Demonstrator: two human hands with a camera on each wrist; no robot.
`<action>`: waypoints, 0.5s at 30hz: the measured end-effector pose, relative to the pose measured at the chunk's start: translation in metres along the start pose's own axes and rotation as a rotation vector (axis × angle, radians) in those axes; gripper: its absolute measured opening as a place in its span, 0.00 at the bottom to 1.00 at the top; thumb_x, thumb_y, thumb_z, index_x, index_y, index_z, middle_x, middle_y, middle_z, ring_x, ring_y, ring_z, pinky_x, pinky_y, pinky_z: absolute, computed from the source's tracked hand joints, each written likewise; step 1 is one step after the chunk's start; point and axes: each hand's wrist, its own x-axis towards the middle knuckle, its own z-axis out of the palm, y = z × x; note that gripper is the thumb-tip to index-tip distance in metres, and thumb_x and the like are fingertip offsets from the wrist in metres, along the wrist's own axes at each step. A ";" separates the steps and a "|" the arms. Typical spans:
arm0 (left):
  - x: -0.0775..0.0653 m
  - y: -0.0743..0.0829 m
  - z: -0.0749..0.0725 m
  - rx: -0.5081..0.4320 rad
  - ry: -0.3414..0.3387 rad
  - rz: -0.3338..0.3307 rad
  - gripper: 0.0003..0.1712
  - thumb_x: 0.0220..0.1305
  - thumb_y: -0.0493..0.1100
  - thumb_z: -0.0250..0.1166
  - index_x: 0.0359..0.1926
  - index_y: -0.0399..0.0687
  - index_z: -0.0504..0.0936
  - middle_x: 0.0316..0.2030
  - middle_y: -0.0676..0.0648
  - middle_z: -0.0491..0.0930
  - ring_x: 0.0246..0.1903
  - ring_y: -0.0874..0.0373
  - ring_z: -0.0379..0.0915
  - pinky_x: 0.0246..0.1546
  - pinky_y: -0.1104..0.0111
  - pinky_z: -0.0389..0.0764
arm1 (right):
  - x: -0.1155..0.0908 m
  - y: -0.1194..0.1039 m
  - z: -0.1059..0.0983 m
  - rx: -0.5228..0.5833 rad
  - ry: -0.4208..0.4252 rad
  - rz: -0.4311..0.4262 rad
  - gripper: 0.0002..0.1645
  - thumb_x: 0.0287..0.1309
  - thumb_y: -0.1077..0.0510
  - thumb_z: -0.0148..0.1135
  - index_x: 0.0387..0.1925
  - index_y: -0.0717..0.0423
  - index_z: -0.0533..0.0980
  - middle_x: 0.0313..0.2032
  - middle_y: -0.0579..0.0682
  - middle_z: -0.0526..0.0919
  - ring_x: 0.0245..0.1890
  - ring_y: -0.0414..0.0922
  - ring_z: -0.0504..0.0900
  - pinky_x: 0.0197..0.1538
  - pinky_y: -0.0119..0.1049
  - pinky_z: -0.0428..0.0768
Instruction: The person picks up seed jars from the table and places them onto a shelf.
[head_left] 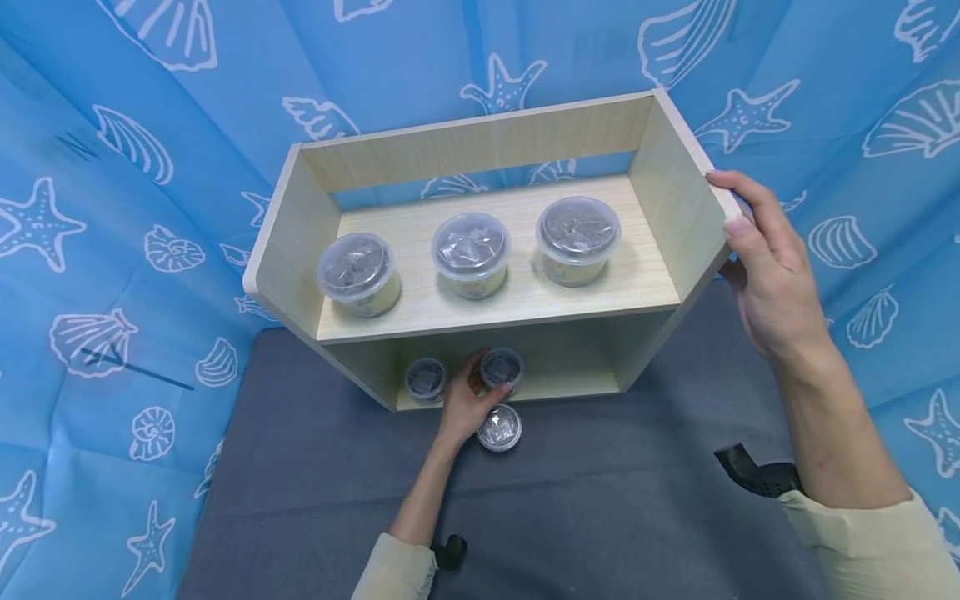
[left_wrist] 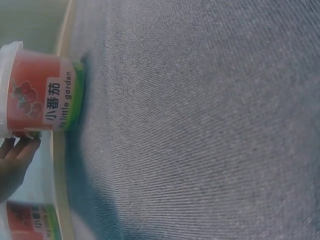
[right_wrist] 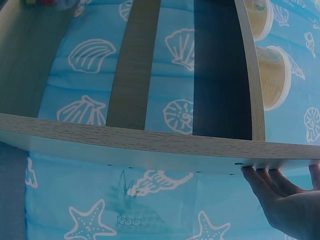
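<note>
My left hand (head_left: 465, 404) reaches into the lower compartment of a pale wooden shelf unit (head_left: 487, 321) and grips a lidded plastic tub (head_left: 502, 367) between thumb and fingers. Just in front of that compartment, a similar tub (head_left: 499, 428) stands on the grey cloth. In the left wrist view, a tub (left_wrist: 37, 92) bears a red and green label reading "little garden", and the fingers (left_wrist: 22, 150) show beside it. My right hand (head_left: 776, 267) holds the top front edge of the unit's right side panel, thumb on the near side; the right wrist view shows its fingertips (right_wrist: 260, 175) against the panel.
On the upper shelf three larger lidded tubs (head_left: 470, 254) stand in a row. Left of my left hand, another small tub (head_left: 426, 379) sits in the lower compartment. Grey cloth (head_left: 600, 500) covers the table. A blue curtain (head_left: 112, 250) with shell patterns surrounds it.
</note>
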 end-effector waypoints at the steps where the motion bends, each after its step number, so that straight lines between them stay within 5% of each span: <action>1: 0.000 -0.001 0.000 0.005 -0.001 -0.001 0.37 0.56 0.28 0.71 0.65 0.25 0.66 0.57 0.26 0.73 0.57 0.32 0.73 0.58 0.50 0.74 | 0.000 0.000 0.000 0.000 0.000 0.000 0.25 0.74 0.59 0.47 0.70 0.52 0.67 0.68 0.56 0.60 0.60 0.53 0.62 0.55 0.43 0.65; 15: -0.001 -0.007 -0.001 0.031 -0.036 -0.022 0.39 0.59 0.28 0.68 0.69 0.25 0.61 0.65 0.25 0.65 0.64 0.32 0.64 0.62 0.52 0.68 | 0.000 0.001 0.001 -0.008 0.010 -0.011 0.25 0.74 0.59 0.46 0.69 0.52 0.67 0.67 0.56 0.59 0.59 0.52 0.62 0.54 0.44 0.65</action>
